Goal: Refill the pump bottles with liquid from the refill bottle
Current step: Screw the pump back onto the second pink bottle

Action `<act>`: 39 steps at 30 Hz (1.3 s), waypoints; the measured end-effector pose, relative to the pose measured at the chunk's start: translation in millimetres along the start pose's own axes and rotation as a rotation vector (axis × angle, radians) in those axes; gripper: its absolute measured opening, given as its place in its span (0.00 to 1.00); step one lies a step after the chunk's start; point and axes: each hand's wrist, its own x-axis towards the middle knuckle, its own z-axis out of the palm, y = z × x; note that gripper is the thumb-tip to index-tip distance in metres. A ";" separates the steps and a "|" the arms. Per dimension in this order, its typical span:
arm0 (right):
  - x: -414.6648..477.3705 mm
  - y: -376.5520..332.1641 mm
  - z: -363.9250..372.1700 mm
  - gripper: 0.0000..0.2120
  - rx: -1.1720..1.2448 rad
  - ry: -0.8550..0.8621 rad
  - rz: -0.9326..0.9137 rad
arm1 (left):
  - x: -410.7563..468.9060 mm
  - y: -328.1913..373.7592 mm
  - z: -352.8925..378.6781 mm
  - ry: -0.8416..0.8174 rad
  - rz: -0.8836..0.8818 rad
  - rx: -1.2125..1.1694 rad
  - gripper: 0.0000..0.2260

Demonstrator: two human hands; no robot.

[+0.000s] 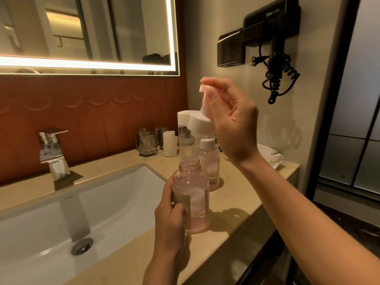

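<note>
My left hand (169,221) grips a clear pump bottle (192,194) with pinkish liquid, its threaded neck uncapped, held just above the counter's front edge. My right hand (232,120) holds the white pump head (198,122) by its top, lifted above the bottle, with the dip tube still reaching down into the neck. Behind stands a second pink bottle (209,159) with a white screw cap, and a taller clear bottle (184,132) with a white lid.
A white sink (86,208) with a chrome faucet (52,149) lies to the left in the beige counter (236,204). Glass tumblers (147,144) and a white roll (169,144) stand at the back wall. White tissue (269,154) lies at the right. A hair dryer (275,44) hangs on the wall.
</note>
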 end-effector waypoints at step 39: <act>-58.7 22.6 8.3 0.11 0.046 -0.271 0.216 | -7.6 19.5 4.4 0.015 -0.028 -0.064 0.17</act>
